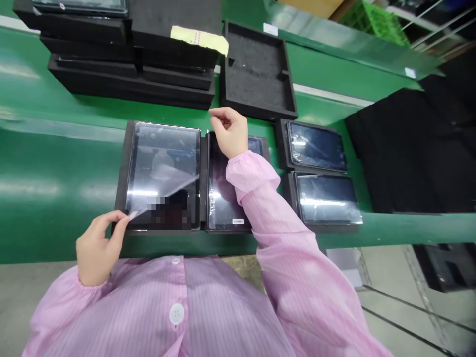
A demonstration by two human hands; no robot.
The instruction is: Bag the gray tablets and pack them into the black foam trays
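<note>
Fingers (118, 218) of left hand (97, 248) pinch the clear film (163, 191) by its corner, lifted off the left tablet (163, 148) at its 7 o'clock corner. Right hand (231, 131) fingers are pinched together at the middle tablet's (223, 198) 12 o'clock edge; can't tell if they hold anything. White sticker (238, 221) at its 5 o'clock, unreadable. Green bench (55, 173) underneath.

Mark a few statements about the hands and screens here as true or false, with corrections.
1. The left hand pinches clear film at a corner of the left screen. True.
2. The foam tray behind the screens is empty. True.
3. The right hand rests in that tray. False: it is at the far edge of the second screen.
4. The yellow tape sticks to a screen. False: it sits on the stacked black trays.
</note>
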